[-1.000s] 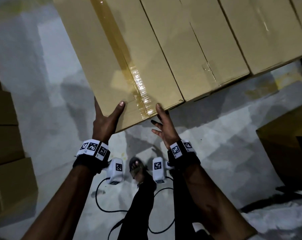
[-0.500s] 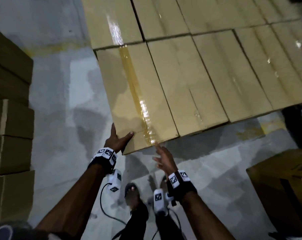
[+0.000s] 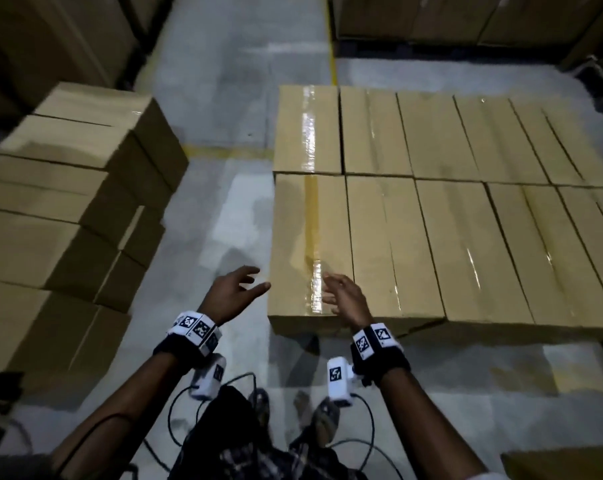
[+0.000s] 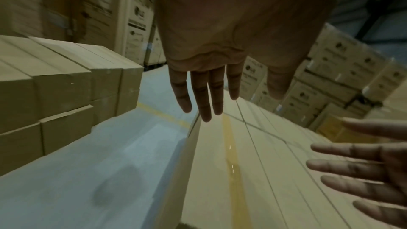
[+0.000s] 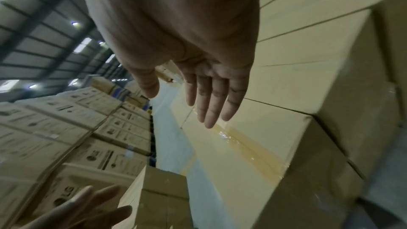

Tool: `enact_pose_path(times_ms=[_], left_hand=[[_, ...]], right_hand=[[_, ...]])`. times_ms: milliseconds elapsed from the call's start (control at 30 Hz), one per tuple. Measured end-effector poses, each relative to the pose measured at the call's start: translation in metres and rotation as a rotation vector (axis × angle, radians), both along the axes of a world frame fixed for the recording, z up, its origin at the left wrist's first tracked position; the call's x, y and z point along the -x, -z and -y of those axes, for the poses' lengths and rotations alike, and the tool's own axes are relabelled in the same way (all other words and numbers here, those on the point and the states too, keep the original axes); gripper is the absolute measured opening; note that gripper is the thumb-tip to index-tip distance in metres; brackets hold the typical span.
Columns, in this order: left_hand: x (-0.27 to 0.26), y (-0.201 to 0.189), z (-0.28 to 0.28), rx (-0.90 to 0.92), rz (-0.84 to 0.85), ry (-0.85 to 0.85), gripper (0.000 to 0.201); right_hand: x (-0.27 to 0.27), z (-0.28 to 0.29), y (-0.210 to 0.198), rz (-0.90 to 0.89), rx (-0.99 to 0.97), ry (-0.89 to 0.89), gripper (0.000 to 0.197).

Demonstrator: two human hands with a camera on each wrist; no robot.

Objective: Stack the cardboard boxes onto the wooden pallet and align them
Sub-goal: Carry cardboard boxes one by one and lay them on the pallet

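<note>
Taped box (image 3: 310, 251) lies at near-left corner of box layer (image 3: 466, 209), flush with neighbours; pallet hidden. Left hand (image 3: 229, 294) and right hand (image 3: 345, 296) hover, fingers (image 4: 206, 93) spread, holding nothing. Placement looks done; next: fetch box from left stack (image 3: 68, 202).

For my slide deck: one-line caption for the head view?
Both open hands, left hand and right hand, hover at the near corner box of a flat layer of cardboard boxes.
</note>
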State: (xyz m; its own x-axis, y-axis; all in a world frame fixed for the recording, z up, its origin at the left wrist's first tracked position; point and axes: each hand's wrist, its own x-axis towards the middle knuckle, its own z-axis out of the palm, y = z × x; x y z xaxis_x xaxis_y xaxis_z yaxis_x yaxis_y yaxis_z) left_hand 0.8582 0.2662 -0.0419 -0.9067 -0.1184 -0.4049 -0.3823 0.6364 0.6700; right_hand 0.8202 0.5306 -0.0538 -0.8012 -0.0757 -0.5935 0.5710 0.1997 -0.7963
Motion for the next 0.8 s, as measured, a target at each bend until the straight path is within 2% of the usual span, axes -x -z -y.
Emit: enact_pose_path(times_ms=[133, 267, 467, 600, 800], left_hand=[[-0.006, -0.017, 0.019, -0.052, -0.104, -0.142, 0.051], [0.005, -0.018, 0.054, -0.077, -0.141, -0.203, 0.052], [0.03, -0.002, 0.15, -0.08, -0.158, -0.272, 0.052], [0.049, 0.003, 0.23, -0.066, -0.131, -0.28, 0.054], [0.075, 0.006, 0.342, -0.044, -0.124, -0.314, 0.056]], right_hand=[[0.024, 0.023, -0.016, -0.078, -0.039, -0.063, 0.021], [0.044, 0.074, -0.021, -0.091, -0.043, -0.165, 0.022], [0.082, 0.193, -0.006, -0.074, -0.056, -0.314, 0.032], [0.11, 0.287, -0.002, -0.023, -0.065, -0.377, 0.025], [0.145, 0.41, -0.01, -0.002, -0.059, -0.429, 0.026]])
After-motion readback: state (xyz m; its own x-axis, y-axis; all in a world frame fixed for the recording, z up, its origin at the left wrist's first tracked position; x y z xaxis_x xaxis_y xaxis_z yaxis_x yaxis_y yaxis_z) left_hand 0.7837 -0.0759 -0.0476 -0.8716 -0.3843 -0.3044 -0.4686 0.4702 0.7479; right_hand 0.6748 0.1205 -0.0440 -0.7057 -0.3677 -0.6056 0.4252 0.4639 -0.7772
